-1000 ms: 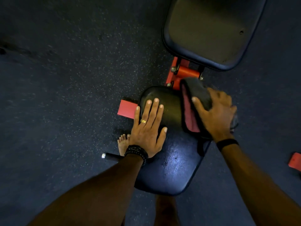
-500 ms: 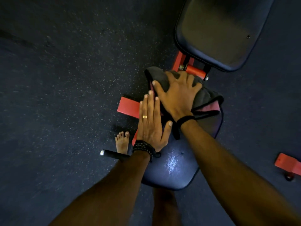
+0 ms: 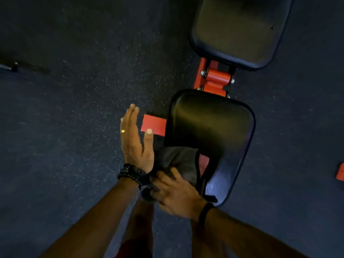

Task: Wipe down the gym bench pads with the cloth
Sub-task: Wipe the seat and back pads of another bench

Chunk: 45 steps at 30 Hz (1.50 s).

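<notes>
Floor: dark rubber gym floor with pale speckles point(image 3: 74, 108), dim light everywhere.
Bench: a red steel frame point(image 3: 216, 79) carries two black padded vinyl cushions; the seat pad point(image 3: 210, 123) is nearer to the person, the back pad point(image 3: 240, 30) is beyond it, with the red hinge between them.
Cloth: a dark grey cloth with a pink underside point(image 3: 178, 161) lies bunched at the near left corner of the seat pad and partly hangs over this edge.
Right hand: the right hand point(image 3: 175, 194) is curled on the lower part of the cloth and grips it, at the near edge of the seat pad.
Left hand: the left hand point(image 3: 135, 138) is beside the left edge of the seat pad, fingers straight and together, holding nothing; I cannot tell if it touches anything. It wears a gold ring and a black beaded bracelet point(image 3: 133, 174).
Progress: I judge the seat pad partly wiped; a wet shine shows at its near right corner. The back pad looks not yet done.
Risk: the cloth sits already at the edge, so one more pull toward the person can drag it off to the floor and make it dirty. Also the back pad may be forgotten.
Risk, second: with the left hand off the pad, a hard push may rock the bench.
</notes>
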Tool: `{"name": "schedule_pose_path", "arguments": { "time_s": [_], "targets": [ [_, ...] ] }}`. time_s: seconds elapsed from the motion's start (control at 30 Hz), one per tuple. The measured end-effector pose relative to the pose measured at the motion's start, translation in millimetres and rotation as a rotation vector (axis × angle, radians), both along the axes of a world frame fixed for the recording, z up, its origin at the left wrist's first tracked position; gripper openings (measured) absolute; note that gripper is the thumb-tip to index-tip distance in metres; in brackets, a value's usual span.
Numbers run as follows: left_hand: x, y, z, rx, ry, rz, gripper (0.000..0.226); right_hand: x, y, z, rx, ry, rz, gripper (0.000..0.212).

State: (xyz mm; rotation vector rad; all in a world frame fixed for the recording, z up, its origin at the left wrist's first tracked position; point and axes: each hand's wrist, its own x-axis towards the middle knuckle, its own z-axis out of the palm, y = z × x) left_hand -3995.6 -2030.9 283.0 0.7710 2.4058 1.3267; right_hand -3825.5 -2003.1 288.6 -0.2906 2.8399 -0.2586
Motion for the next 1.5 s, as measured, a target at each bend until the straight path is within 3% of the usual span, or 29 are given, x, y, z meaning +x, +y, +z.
{"name": "schedule_pose_path", "arguments": {
  "time_s": [0.07, 0.13, 0.2, 0.3, 0.37, 0.43, 0.5, 0.57, 0.63, 0.7, 0.77, 0.83, 0.93, 1.07, 1.13, 1.2, 1.3, 1.37, 1.43, 1.5],
  "targets": [
    [-3, 13, 6, -0.003, -0.020, -0.069, 0.052, -9, 25, -1, -0.015, 0.015, 0.027, 0.044],
    [-6, 29, 8, -0.043, -0.028, -0.141, 0.051, -43, 69, -3, 0.007, 0.149, -0.090, 0.050],
    [-7, 45, 8, -0.079, -0.052, -0.172, 0.052, -92, 115, -11, 0.103, 0.208, -0.377, 0.052],
    [-8, 57, 6, -0.050, -0.059, -0.149, 0.057, -135, 129, -11, 0.172, 0.197, -0.752, 0.034],
    [-7, 57, 10, -0.049, -0.063, -0.130, 0.059, -112, 93, -12, 0.102, 0.215, -0.710, 0.043],
    [-5, 53, 15, -0.088, -0.058, -0.168, 0.060, -51, 32, -3, 0.028, 0.193, -0.488, 0.049],
    [-2, 47, 16, -0.130, -0.048, -0.233, 0.060, 20, -15, -1, -0.018, 0.100, -0.192, 0.042],
    [0, 43, 15, -0.139, -0.044, -0.261, 0.061, 59, -19, -6, -0.056, 0.094, -0.150, 0.034],
    [1, 39, 11, -0.140, -0.046, -0.255, 0.061, 57, 11, -3, -0.106, 0.137, -0.435, 0.029],
    [6, 33, 5, -0.146, -0.054, -0.259, 0.061, 24, 63, 0, -0.104, 0.223, -0.893, 0.030],
    [12, 27, 1, -0.156, -0.058, -0.268, 0.061, -20, 125, -2, 0.066, 0.300, -1.258, 0.037],
    [16, 26, 0, -0.169, -0.054, -0.280, 0.061, -53, 173, -4, 0.182, 0.274, -1.482, 0.042],
    [19, 35, 4, -0.169, -0.030, -0.311, 0.061, -46, 151, -6, 0.155, 0.264, -1.443, 0.042],
    [12, 53, 8, -0.184, 0.029, -0.347, 0.061, 42, 9, 10, -0.065, 0.218, -0.939, 0.040],
    [10, 64, 7, -0.190, 0.066, -0.386, 0.061, 86, -14, 7, -0.111, 0.165, -0.783, 0.035],
    [12, 76, 4, -0.194, 0.093, -0.417, 0.060, 92, 14, 3, -0.157, 0.152, -0.892, 0.039],
    [16, 90, -7, -0.195, 0.131, -0.488, 0.060, 47, 110, -3, 0.034, 0.314, -1.555, 0.041],
    [18, 95, -12, -0.204, 0.190, -0.544, 0.059, 8, 189, -7, -0.016, 0.289, -1.841, 0.045],
    [21, 99, -12, -0.214, 0.256, -0.585, 0.058, -8, 228, -13, -0.038, 0.216, -1.821, 0.047],
    [24, 108, -9, -0.209, 0.303, -0.621, 0.057, 7, 204, -12, 0.047, 0.244, -1.662, 0.046]
  ]
}}
